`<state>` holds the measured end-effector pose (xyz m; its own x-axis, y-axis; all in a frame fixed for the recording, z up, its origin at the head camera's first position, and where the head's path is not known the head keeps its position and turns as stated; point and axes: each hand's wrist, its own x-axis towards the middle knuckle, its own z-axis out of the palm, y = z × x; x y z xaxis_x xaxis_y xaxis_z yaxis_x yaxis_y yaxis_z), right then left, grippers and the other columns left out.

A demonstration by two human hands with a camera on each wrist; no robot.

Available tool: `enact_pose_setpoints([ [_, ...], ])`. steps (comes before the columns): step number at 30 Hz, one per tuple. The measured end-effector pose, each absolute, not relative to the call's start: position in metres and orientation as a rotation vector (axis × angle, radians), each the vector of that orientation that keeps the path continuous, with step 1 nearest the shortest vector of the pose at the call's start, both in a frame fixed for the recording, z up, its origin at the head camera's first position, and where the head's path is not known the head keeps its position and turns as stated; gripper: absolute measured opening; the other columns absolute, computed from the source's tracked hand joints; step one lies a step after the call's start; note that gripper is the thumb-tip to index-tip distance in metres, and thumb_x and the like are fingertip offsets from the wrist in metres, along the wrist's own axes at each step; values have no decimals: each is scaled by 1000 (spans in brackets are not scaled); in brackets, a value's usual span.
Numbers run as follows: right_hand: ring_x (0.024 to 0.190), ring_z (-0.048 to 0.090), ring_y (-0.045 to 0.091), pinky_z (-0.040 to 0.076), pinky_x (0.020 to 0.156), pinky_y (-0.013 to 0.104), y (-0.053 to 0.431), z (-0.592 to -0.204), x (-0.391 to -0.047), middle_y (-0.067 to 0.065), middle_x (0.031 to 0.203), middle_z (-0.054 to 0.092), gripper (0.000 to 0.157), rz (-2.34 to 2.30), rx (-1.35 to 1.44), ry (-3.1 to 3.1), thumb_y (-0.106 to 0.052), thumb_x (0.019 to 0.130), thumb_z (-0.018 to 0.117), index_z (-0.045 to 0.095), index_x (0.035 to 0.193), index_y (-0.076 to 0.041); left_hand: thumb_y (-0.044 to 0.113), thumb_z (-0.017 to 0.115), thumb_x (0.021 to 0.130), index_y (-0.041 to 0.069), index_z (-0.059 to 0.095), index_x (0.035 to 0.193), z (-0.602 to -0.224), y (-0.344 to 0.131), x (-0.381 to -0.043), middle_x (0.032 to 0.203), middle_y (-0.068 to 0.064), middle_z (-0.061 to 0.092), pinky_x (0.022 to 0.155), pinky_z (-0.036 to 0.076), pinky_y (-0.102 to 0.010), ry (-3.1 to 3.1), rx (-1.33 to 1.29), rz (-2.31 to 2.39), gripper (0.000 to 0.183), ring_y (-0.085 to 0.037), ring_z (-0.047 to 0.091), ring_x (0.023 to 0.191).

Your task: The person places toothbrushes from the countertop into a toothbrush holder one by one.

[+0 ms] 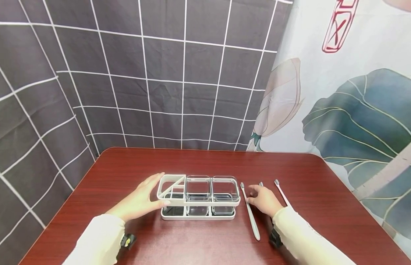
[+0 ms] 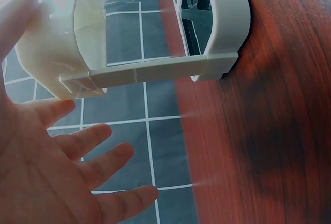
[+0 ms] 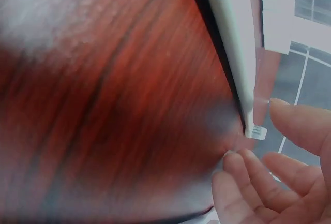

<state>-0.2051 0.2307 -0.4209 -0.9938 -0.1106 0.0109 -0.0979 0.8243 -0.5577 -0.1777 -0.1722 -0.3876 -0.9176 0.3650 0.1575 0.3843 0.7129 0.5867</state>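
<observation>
A white two-tier toothbrush holder (image 1: 202, 217) stands on the table, with two clear square cups (image 1: 198, 184) in its right compartments and a divided left compartment. My left hand (image 1: 142, 198) is at the holder's left end, thumb by the front rim and fingers at the back corner. Its fingers (image 2: 106, 164) are spread and fairly straight in the left wrist view. My right hand (image 1: 265, 200) is over the table beside a pale toothbrush (image 1: 252, 219). In the right wrist view, thumb and bent fingers stand apart around the toothbrush's bristle head (image 3: 257, 132).
Another toothbrush (image 1: 283, 193) lies right of my right hand. Between them a third bristle head (image 1: 261, 184) shows, its handle hidden by the hand. Behind the dark red table (image 1: 205, 162) hang a grey checked cloth (image 1: 165, 92) and a flowered cloth (image 1: 357, 129).
</observation>
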Motion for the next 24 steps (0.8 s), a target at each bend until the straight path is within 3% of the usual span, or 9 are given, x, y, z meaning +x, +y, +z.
enact_pose_setpoints([
  [9,73,55,16,46,69,33,227,-421,-212,1,75,61,33,-903,-92,2948,-7,76,75,67,106,6,45,73,80,6,33,149,-389,-171,-178,150,-22,35,104,30,-65,-2896,-628,-986,89,-44,32,136],
  [19,72,58,16,49,70,35,223,-422,-217,6,77,66,24,-878,-48,2959,-5,73,76,70,94,4,41,75,79,7,34,149,-391,-171,-178,149,-20,36,104,31,-64,-2876,-633,-1008,87,-43,33,136],
  [24,59,59,15,52,56,31,219,-422,-218,10,81,68,21,-899,-5,2936,-3,72,74,69,91,4,42,74,80,6,33,149,-391,-171,-178,150,-21,35,105,29,-65,-2883,-622,-1022,88,-43,32,137],
])
